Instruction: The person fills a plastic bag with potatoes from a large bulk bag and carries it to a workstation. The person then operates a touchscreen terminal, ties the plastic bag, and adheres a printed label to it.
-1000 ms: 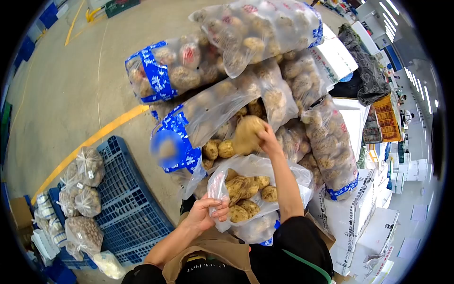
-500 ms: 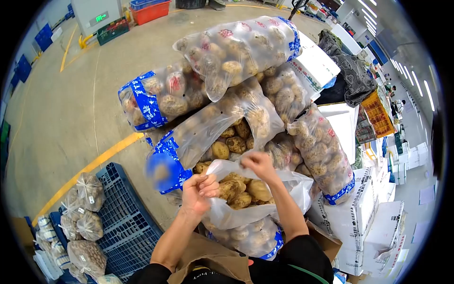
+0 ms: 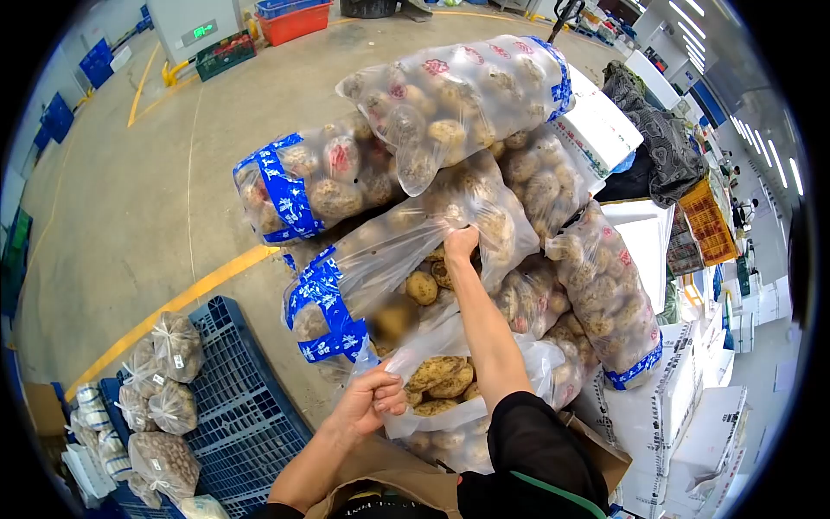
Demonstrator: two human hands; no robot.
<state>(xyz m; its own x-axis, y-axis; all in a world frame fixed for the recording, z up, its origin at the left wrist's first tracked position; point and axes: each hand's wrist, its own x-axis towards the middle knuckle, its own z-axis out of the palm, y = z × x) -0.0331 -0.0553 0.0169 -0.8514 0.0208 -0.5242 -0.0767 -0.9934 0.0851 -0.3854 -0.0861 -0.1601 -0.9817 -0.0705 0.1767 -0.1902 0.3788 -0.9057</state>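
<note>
My left hand (image 3: 377,397) is closed on the rim of an open clear plastic bag (image 3: 534,363) with several potatoes (image 3: 441,377) inside. Further forward, my right hand (image 3: 462,244) is closed at the torn opening of a large clear sack (image 3: 389,227) with blue bands; its fingers are pinched at the film, which is stretched around them. Loose potatoes (image 3: 422,288) show in that opening, below the hand. Whether the right hand holds anything besides the film is hidden.
More full potato sacks (image 3: 458,95) are piled ahead and at right (image 3: 605,290). White boxes (image 3: 640,406) stand at right. A blue pallet (image 3: 238,389) with small bagged goods (image 3: 164,463) lies at left. An orange crate (image 3: 709,221) is further right.
My right hand first had a potato over the small bag, then was empty above its rim; it has now moved forward to the large sack's opening. My left hand stays on the bag rim.
</note>
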